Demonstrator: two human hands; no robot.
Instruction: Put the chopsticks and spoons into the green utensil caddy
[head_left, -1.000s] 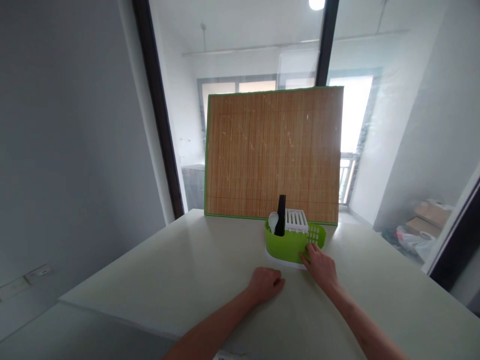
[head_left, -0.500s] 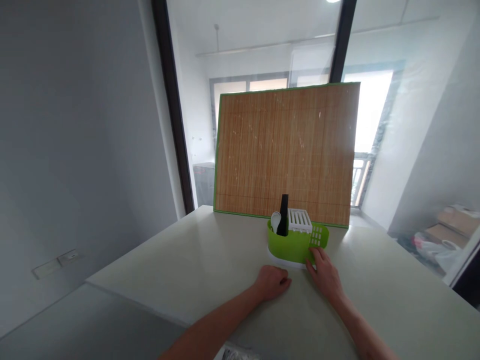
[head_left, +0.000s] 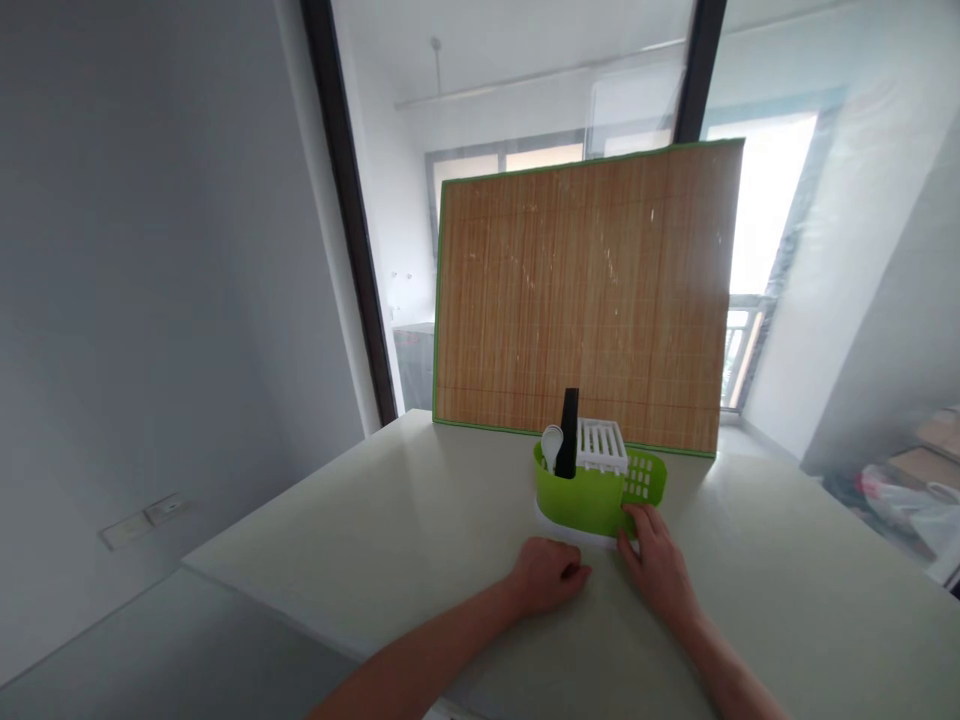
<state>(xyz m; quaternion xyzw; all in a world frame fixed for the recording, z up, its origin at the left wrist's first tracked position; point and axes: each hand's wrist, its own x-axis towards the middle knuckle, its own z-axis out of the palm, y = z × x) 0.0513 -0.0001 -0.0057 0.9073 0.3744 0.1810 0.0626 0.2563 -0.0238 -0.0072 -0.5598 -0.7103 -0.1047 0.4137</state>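
Note:
A green utensil caddy (head_left: 577, 500) with a white base stands upright on the pale table (head_left: 360, 530). In its left end are a white spoon (head_left: 551, 443) and a black handle (head_left: 569, 430), whose lower part is hidden. A white slotted rack (head_left: 601, 445) sits on the middle section. At the caddy's right front, my right hand (head_left: 658, 565) has its fingers on the low rim and its thumb by the base. My left hand (head_left: 549, 577) rests on the table just in front of the caddy, curled into a fist with nothing visible in it.
Behind the caddy a bamboo mat board (head_left: 585, 300) with green edging leans upright before a glass partition with dark frames (head_left: 352, 230). A grey wall (head_left: 165, 280) with a socket (head_left: 142, 522) borders the left. Boxes and plastic bags (head_left: 900, 500) lie beyond the table at right.
The view has shifted slightly, so the board looks a little larger. Both hands keep nearly the same pose, and the caddy stays in place with my right hand at its front.

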